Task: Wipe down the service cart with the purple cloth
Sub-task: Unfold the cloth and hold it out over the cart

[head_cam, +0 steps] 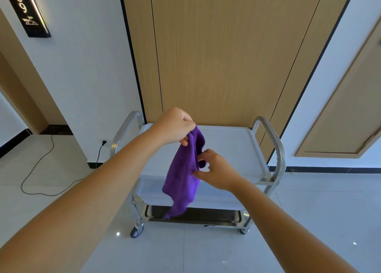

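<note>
Head view: purple cloth point(182, 177) hangs long-axis vertical above service cart point(233, 147) top; left hand point(175, 127) pinches its upper end, right hand point(214, 170) w/ fingers pinching mid-edge, nearer the tray.

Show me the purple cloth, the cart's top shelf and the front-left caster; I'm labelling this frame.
purple cloth point(181, 180): head view, middle of hanging fabric.
top shelf point(233, 147): head view, bare tray surface.
front-left caster point(136, 231): head view, wheel.

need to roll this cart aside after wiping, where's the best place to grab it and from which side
Probably the arched tube handle at the right end of the service cart, or its twin at the left end. Both rise clear above the top tray, so a hand can come from above and wrap round the bar.
</note>
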